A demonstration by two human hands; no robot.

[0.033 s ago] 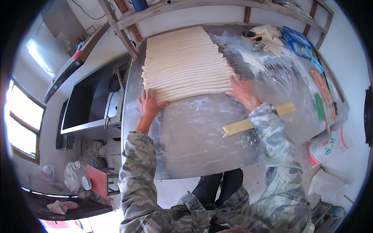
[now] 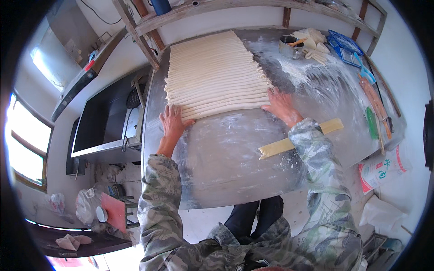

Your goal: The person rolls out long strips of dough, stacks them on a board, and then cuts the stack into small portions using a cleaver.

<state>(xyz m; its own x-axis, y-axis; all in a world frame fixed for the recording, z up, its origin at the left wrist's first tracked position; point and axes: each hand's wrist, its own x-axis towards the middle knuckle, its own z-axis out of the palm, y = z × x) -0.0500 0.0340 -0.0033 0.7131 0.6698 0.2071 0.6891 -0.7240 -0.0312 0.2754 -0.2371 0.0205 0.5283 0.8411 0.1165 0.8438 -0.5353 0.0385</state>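
Many long pale dough strips [image 2: 214, 74] lie side by side across the far left half of the metal table [image 2: 230, 162], flush in a wide ridged sheet. At the left end of the nearest strip rests my left hand [image 2: 172, 124], its fingers spread and its thumb along the strip's near edge. My right hand [image 2: 281, 106] touches the right end of the same strip, fingers stretched out and apart. A separate flat, yellowish dough strip [image 2: 276, 148] lies on the table, partly covered by my right sleeve.
Flour [image 2: 316, 74] dusts the table's right side. A metal pot [image 2: 289, 49], dough pieces [image 2: 312, 43], a blue plastic basket [image 2: 343, 45] and a wooden rolling pin [image 2: 373, 97] lie toward the far right. A shelf frame [image 2: 235, 10] spans the back; a black-topped stove [image 2: 106, 115] stands left.
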